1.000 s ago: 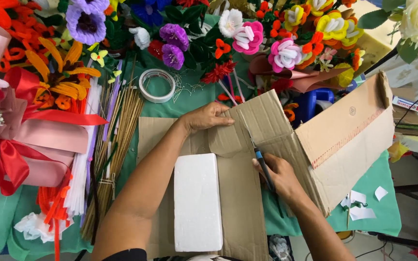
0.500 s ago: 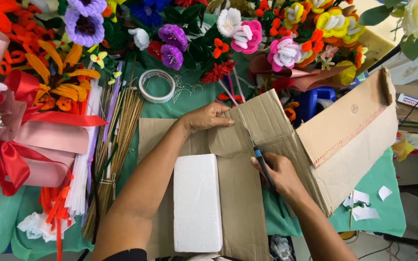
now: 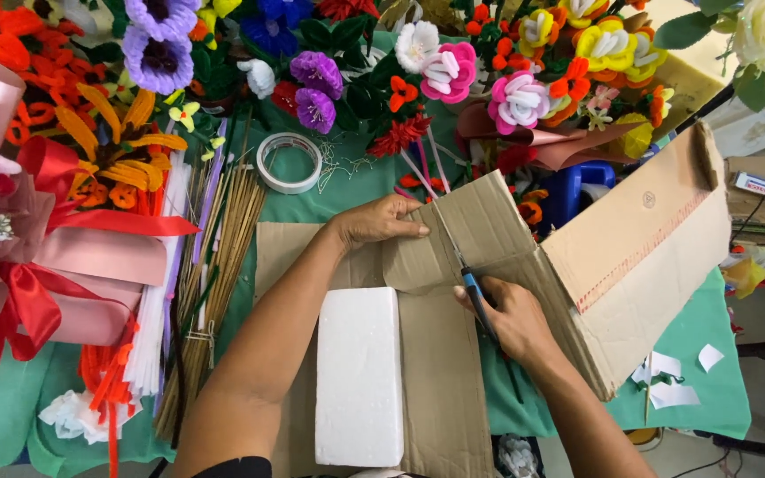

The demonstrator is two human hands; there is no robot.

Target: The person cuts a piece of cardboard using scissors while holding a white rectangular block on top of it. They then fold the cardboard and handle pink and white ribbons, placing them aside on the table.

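Your left hand [image 3: 382,223] lies flat, fingers together and stretched out toward three o'clock, pressing down on a flap of the flattened cardboard box [image 3: 489,230]. It grips nothing; it only pins the cardboard to the table. Your right hand [image 3: 511,320] is closed around the blue handles of a pair of scissors [image 3: 469,283], whose blades point toward eleven o'clock and sit in a cut running up the cardboard, just beside your left fingertips. How far the blades stand apart cannot be told.

The cardboard lies in the middle of the green table cover [image 3: 356,190], with one large side panel standing tilted up at three o'clock from your right hand. A white foam block [image 3: 359,376] rests on the cardboard at seven o'clock from the scissors, close to your left forearm.

At eleven o'clock from your left hand lies a roll of tape [image 3: 289,163]. At nine o'clock a bundle of thin sticks [image 3: 223,257] lies beside red ribbon [image 3: 90,221]. Colourful craft flowers [image 3: 444,66] crowd the far edge at twelve o'clock. Small white paper scraps [image 3: 666,381] lie at four o'clock.
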